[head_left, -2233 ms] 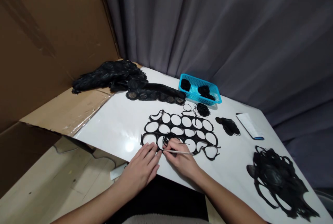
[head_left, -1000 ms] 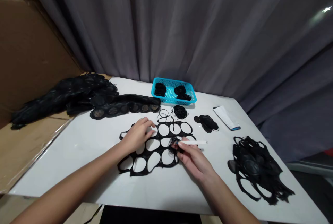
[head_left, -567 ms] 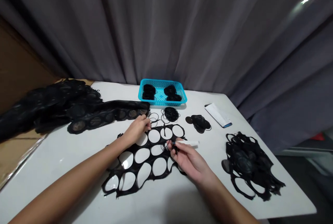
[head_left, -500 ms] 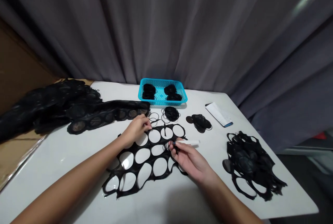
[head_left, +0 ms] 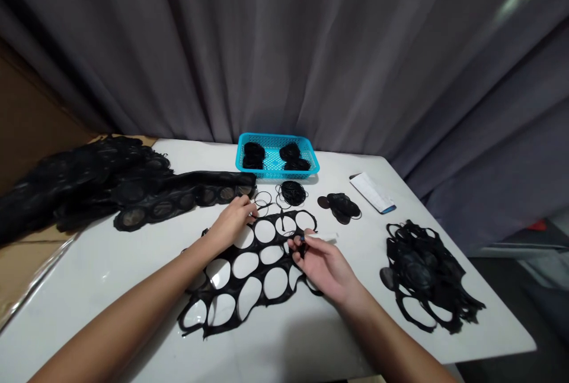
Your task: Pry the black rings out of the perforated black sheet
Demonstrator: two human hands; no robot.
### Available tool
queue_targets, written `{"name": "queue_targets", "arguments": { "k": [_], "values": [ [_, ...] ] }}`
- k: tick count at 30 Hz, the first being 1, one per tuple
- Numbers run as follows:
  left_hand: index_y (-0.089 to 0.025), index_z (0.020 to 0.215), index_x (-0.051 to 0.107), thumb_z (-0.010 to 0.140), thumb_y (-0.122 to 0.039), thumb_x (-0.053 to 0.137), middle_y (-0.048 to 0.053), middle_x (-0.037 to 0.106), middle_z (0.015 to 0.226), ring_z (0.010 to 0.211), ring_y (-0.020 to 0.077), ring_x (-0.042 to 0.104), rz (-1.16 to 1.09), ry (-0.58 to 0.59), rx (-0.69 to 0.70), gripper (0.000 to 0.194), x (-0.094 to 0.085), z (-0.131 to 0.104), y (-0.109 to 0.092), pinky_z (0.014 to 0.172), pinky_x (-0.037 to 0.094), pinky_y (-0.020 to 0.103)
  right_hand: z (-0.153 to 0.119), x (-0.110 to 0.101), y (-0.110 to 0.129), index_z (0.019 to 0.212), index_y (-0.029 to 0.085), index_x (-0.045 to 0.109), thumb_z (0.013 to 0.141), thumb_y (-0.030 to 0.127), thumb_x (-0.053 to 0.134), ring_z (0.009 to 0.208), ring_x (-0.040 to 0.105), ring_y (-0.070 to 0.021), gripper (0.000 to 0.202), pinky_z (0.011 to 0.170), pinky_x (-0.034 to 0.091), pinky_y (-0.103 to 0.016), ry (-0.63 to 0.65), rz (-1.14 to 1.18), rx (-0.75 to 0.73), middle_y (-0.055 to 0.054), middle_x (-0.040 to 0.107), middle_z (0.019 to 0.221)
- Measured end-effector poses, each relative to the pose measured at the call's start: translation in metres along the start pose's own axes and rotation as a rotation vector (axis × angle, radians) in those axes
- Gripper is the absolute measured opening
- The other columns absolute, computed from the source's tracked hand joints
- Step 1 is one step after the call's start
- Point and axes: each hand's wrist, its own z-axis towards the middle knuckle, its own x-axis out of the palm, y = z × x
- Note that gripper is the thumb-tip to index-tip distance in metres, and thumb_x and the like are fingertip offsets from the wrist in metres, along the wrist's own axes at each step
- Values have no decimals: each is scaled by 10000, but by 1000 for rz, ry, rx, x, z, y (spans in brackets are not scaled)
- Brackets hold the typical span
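Being clamped between thumb and fingers of the right hand [head_left: 324,259], a white pen-like tool [head_left: 326,236] is held over the perforated black sheet [head_left: 261,271]. At ten o'clock, thin black loops [head_left: 265,207] are found beside the left hand [head_left: 232,221]; whether any is pinched cannot be told. Loop-handling is judged in hand; fine fingertip control seems called for.

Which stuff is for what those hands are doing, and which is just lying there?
Seems part of it:
- black sheet with round holes
- white pen-like tool in the right hand
- pile of thin black rings
- blue basket of ring bundles

Probably just there:
- white paper
- brown cardboard
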Motion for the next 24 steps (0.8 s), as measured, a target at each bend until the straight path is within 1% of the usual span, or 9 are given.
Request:
{"name": "queue_targets", "arguments": {
  "k": [3,6,8,10,12,14,16,20,24],
  "values": [
    [-185,828,662,878,-230,483,46,540,937,943,197,473,-23,-5,13,191,-2,4,4,820,367,303,0,-6,-2,802,213,567,654,179,858,958,671,-140,328,687,576,-135,-8,3,-4,6,629,852],
    [-187,838,660,887,-282,530,34,556,901,918,186,501,-85,-47,-31,169,-5,6,0,810,370,294,-3,-8,-2,810,227,557,684,192,827,847,664,-114,301,636,560,-133,-3,-28,-9,12,628,836],
    [-176,849,644,895,-308,533,38,568,915,932,189,511,-131,-125,-75,178,-6,3,-11,821,374,294,-6,-8,-1,808,227,551,708,202,804,789,648,-99,274,602,541,-126,13,-59,-18,9,634,842],
    [-172,867,625,907,-309,518,36,591,949,958,181,529,-191,-171,-81,178,-5,-5,-31,839,391,283,-8,-6,-1,810,214,551,725,208,792,822,654,-105,255,611,544,-129,34,-89,-31,-14,656,904],
    [-180,847,616,913,-296,519,0,623,872,833,132,570,-278,-87,-36,164,0,-16,-55,755,426,233,-11,-4,-1,813,201,553,735,212,789,899,667,-125,249,647,563,-141,52,-102,-41,-45,674,999],
    [-194,855,625,915,-300,537,-30,637,782,703,104,573,-329,8,-4,150,6,-27,-76,631,408,203,-12,-4,-2,827,205,555,741,207,787,951,674,-141,248,673,583,-156,65,-78,-40,-55,678,1054],
    [-195,854,615,916,-261,541,-32,653,807,720,100,584,-334,37,18,117,13,-35,-88,638,403,199,-13,-5,-4,843,218,562,744,186,780,949,676,-135,241,691,608,-169,75,-31,-30,-38,679,1034],
    [-218,954,630,937,-218,539,-14,652,945,903,120,595,-306,56,95,92,21,-44,-92,788,424,215,-15,-6,-6,847,227,574,767,158,742,895,673,-107,198,701,641,-169,108,33,-12,-17,668,965],
    [-251,1006,659,975,-268,513,6,610,1002,948,132,558,-206,119,258,150,19,-48,-90,844,418,241,-16,-2,-1,847,225,590,759,176,767,879,675,-102,204,666,635,-141,102,41,-28,-23,672,973]
  ]
}}
